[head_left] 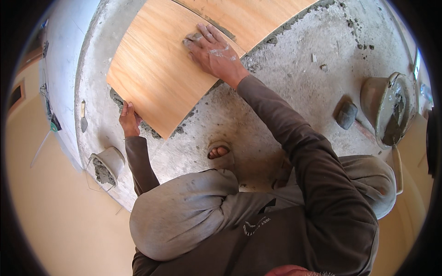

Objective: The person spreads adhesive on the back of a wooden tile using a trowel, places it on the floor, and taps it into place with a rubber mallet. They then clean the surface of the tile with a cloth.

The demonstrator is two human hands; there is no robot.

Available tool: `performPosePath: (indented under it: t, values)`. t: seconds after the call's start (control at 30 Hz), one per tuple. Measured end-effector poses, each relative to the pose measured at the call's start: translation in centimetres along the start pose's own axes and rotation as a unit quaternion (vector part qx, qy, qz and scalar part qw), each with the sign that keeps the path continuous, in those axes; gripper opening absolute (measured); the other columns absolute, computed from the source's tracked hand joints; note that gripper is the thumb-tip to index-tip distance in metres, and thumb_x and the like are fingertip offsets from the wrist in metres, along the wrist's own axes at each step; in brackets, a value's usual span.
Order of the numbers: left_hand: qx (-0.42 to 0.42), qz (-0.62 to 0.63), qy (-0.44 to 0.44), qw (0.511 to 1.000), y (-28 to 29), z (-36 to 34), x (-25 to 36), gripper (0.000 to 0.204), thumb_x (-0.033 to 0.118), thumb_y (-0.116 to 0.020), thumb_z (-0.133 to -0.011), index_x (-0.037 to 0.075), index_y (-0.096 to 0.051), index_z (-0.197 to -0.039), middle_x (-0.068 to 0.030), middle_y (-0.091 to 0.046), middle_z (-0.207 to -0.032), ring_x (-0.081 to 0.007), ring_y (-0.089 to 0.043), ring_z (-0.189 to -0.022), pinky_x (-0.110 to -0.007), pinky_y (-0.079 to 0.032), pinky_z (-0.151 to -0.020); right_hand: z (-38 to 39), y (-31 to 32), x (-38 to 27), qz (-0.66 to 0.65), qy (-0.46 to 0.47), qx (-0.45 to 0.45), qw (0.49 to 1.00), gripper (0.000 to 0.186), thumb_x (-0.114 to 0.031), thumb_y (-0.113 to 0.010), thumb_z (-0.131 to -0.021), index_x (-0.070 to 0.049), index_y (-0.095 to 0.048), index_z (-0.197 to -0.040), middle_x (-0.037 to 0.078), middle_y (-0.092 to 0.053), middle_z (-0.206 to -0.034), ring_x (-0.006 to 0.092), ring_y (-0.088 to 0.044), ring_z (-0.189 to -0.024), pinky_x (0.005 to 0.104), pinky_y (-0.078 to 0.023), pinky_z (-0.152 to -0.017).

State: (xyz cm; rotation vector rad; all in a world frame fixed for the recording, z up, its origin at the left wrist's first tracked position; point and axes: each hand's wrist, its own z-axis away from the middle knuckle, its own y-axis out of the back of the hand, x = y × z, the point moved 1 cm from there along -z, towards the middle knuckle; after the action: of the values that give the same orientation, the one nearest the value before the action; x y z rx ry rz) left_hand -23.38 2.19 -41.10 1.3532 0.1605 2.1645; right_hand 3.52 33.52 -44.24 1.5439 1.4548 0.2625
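A wood-look floor tile lies at an angle on wet grey mortar, which shows along its near-left edge. My left hand is at that edge near the tile's left corner, fingers closed on the rim; the fingertips beneath are partly hidden. My right hand rests on the tile's top near its far-right edge, fingers stretched out and smeared with mortar. I cannot make out whether the grey patch at its fingertips is mortar or a separate thing. Alongside lies a second wood-look tile, with mortar in the seam between them.
At left are a small trowel and a tipped small bucket of mortar. On the right, a dark mallet head lies beside a large bucket. Mortar crumbs dot the concrete floor. My foot is close to the tile's near corner.
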Motion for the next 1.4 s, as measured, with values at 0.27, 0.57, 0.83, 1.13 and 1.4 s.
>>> performPosePath:
  t: [0.27,0.57,0.83,1.13,1.4]
  values:
    - [0.081,-0.617,-0.164,0.765,-6.0,2.5,7.0,0.065,0.045,-0.075,-0.089,0.013,-0.060,-0.143,-0.0187,-0.067,-0.131,-0.0329,-0.066,-0.113,-0.042,-0.054,-0.097,0.7,-0.3,0.9,0.051,-0.005,-0.029,0.998,0.034,-0.031,-0.058,-0.100,-0.011,-0.068,-0.125,0.009,-0.070,-0.123,0.0347,-0.050,-0.138,0.0465,-0.033,-0.122]
    - [-0.133,-0.520,-0.299,0.789,-9.8,2.4,5.0,0.121,0.060,-0.085,-0.071,0.012,-0.024,-0.163,-0.0269,-0.013,-0.168,-0.0401,-0.011,-0.157,-0.046,-0.021,-0.127,-9.1,6.4,-5.7,0.059,0.073,0.023,0.995,0.053,-0.036,-0.060,-0.098,-0.004,-0.057,-0.140,0.019,-0.053,-0.148,0.0423,-0.040,-0.145,0.0552,-0.028,-0.122]
    - [-0.138,-0.545,-0.317,0.764,-11.1,1.8,5.5,0.119,0.060,-0.084,-0.072,0.013,-0.024,-0.163,-0.0249,-0.013,-0.169,-0.0442,-0.012,-0.156,-0.049,-0.023,-0.126,-3.9,-1.5,-1.8,0.145,0.096,-0.068,0.982,0.043,-0.037,-0.055,-0.102,-0.010,-0.065,-0.133,0.015,-0.068,-0.128,0.0336,-0.052,-0.137,0.0460,-0.033,-0.120]
    - [-0.114,-0.527,-0.379,0.752,-10.4,-0.5,3.9,0.120,0.070,-0.078,-0.071,0.012,-0.026,-0.163,-0.0258,-0.017,-0.168,-0.0478,-0.014,-0.155,-0.055,-0.024,-0.124,-4.1,27.1,7.6,-0.013,-0.206,-0.557,0.805,0.029,-0.034,-0.059,-0.102,-0.005,-0.061,-0.106,0.008,-0.059,-0.095,0.0209,-0.062,-0.092,0.0369,-0.050,-0.079]
    - [-0.129,-0.534,-0.375,0.747,-12.0,3.1,4.3,0.102,0.064,-0.072,-0.084,0.015,-0.028,-0.162,-0.0268,-0.019,-0.167,-0.0459,-0.018,-0.154,-0.050,-0.024,-0.125,35.8,39.1,15.6,0.232,-0.324,-0.545,0.738,0.037,-0.022,-0.073,-0.087,0.000,-0.059,-0.113,0.024,-0.062,-0.110,0.0465,-0.058,-0.112,0.0525,-0.048,-0.091]
